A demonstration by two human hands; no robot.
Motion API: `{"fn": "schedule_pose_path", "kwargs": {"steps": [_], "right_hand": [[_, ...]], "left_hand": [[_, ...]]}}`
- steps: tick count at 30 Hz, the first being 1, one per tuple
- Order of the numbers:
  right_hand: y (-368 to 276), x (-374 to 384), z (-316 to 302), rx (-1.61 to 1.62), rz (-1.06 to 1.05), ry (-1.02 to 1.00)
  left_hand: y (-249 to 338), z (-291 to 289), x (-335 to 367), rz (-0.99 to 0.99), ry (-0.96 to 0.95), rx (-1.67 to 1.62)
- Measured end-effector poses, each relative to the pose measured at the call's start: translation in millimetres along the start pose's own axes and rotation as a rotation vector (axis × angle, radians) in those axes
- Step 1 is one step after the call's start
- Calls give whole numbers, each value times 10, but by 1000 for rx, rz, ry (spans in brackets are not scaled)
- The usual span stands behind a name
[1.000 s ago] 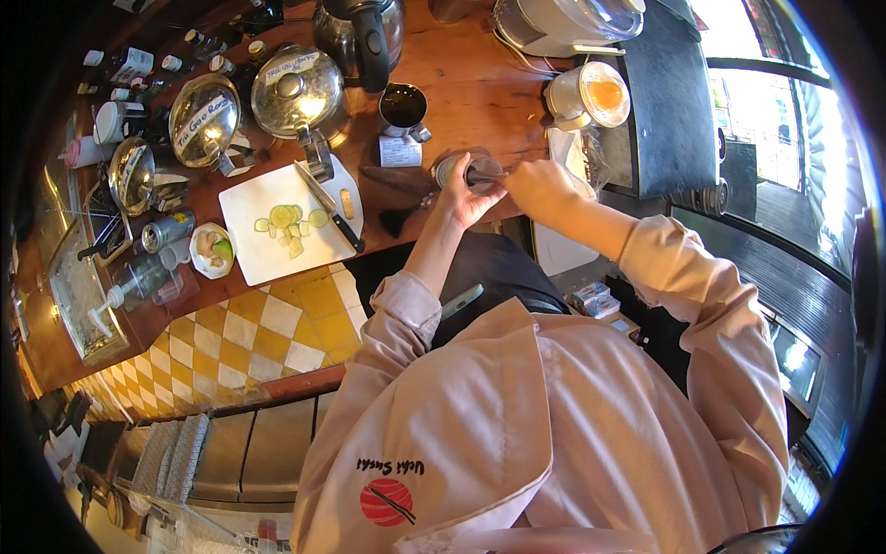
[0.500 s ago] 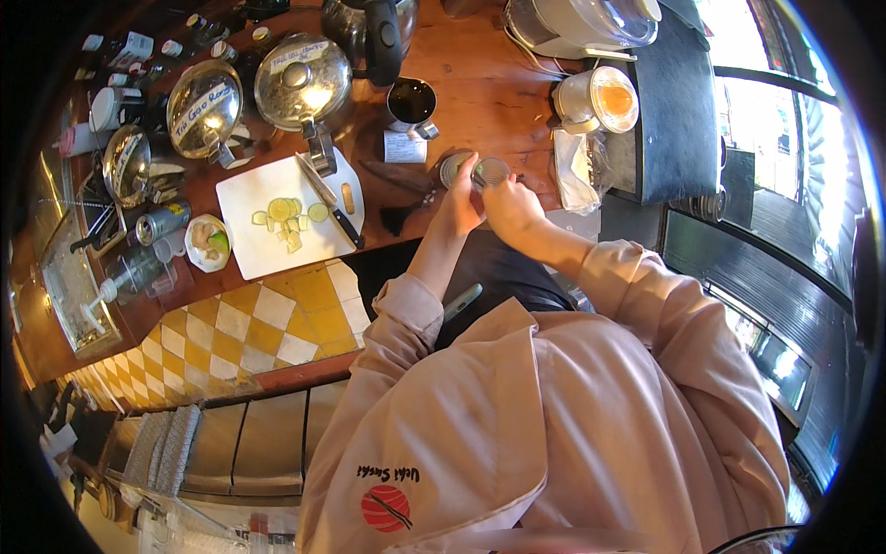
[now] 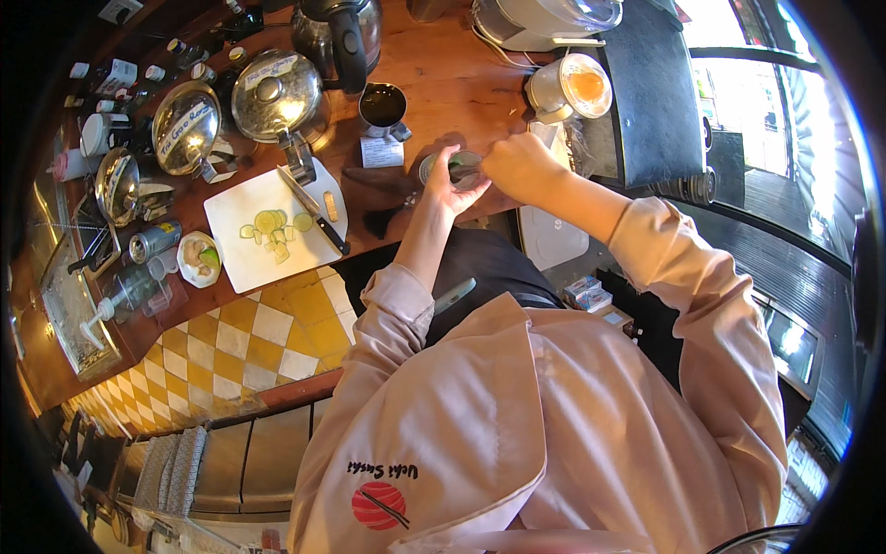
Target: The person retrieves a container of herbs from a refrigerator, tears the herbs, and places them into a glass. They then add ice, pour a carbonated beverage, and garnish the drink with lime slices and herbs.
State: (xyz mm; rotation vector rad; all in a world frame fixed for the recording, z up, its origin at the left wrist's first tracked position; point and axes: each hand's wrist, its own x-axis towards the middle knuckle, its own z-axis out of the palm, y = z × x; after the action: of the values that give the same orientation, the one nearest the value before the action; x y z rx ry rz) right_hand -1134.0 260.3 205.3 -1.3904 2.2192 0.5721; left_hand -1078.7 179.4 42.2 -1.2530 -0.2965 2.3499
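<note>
Hands [image 3: 523, 170] again farther apart

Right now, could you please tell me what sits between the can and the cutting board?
In the head view, a white bowl sits between the can and the cutting board.

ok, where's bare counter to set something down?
Best: wooden counter between the metal mug and the white-and-orange container. Smaller: the cutting board, lower-left corner, beside the slices. Crowded: left side, with metal pots, bottles and a can.
</note>
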Motion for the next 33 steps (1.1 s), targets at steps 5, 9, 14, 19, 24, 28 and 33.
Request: {"fn": "schedule_pose_path", "kwargs": {"steps": [5,9,14,19,24,28,33], "right_hand": [[-83,76,412,20,-87,-58],[-148,142,318,122,-46,-146],[-188,150,452,305,164,-161],[-135,395,895,615,350,-123],[212,403,603,939,498,-471],[120,-20,265,430,220,-66],[-22,-142,174,1,40,27]], "left_hand": [[-27,-44,8,6,-46,38],[-27,-152,81,99,-34,108],[-45,-37,-59,13,45,99],[5,-134,106,4,-87,9],[-72,38,-119,33,-19,0],[-51,38,-115,48,-1,80],[-39,-29,-50,30,-63,38]]}}
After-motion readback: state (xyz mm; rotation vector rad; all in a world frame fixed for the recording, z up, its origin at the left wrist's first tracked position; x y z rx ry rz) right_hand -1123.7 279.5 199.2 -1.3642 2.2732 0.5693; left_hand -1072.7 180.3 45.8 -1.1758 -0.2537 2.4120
